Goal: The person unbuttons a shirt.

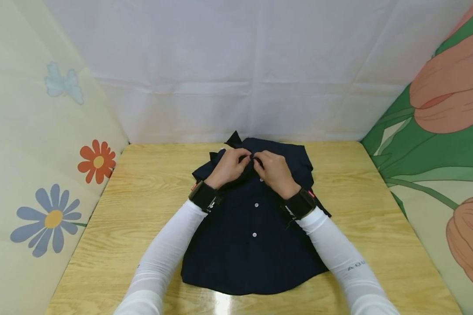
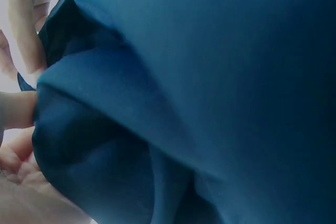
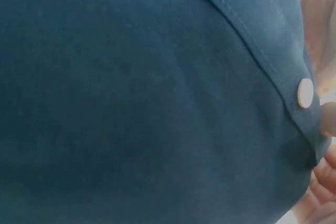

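A dark navy shirt (image 1: 236,253) lies on the table, its hem toward me and its collar end at the far side. White buttons run down its front, among them a button (image 1: 254,235) low on the placket. Near the top of the front, my left hand (image 1: 230,166) and right hand (image 1: 275,171) pinch the cloth, fingertips almost meeting. The left wrist view has folds of the shirt (image 2: 121,103) gathered at the fingers. In the right wrist view a button (image 3: 305,93) sits on the stitched placket close to the fingertips. What lies between the fingertips is hidden.
The wooden table (image 1: 142,197) carries the shirt near its middle. A white cloth backdrop (image 1: 220,65) stands along the far edge. Flower-printed panels flank both sides, a left panel (image 1: 19,144) and a right panel (image 1: 429,210).
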Tool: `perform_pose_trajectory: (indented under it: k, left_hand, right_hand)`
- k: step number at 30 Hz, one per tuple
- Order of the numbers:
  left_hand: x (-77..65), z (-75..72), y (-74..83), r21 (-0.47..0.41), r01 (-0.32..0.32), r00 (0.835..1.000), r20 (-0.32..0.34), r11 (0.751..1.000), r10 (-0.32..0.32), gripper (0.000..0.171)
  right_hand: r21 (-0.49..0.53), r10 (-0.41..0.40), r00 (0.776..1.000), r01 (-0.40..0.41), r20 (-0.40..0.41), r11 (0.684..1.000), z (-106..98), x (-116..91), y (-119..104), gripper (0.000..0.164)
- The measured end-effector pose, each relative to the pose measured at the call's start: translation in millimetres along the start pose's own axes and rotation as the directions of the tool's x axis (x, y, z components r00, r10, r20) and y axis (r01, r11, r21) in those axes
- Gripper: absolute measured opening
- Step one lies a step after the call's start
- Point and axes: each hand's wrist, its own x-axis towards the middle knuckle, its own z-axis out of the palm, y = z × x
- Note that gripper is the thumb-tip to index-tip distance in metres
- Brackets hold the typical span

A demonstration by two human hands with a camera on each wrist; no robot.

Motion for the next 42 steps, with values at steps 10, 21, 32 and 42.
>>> perform_pose_trajectory:
  k: [10,21,32,42]
  left_hand:
    - [0.2,-3.4,-3.3,-0.050,0.059,0.998,0.017,0.997,-0.058,0.021]
    - [0.8,-7.2,1.8,0.072,0.005,0.998,0.060,0.997,-0.010,0.020]
    - [-1.1,-4.1,-1.2,0.088,-0.023,0.999,0.036,0.996,0.020,0.020]
    - [-7.1,2.8,5.5,0.199,0.002,1.000,-0.003,0.980,-0.001,0.020]
  right_hand:
    - [0.074,0.018,0.999,-0.015,-0.041,0.997,2,0,1,0.019]
    - [-0.053,-0.122,0.991,0.125,0.049,0.991,0,1,1,0.019]
    - [0.014,0.003,1.000,-0.003,0.030,1.000,7,-2,3,0.024]
    - [0.085,0.040,0.995,-0.048,0.093,0.995,6,-2,3,0.021]
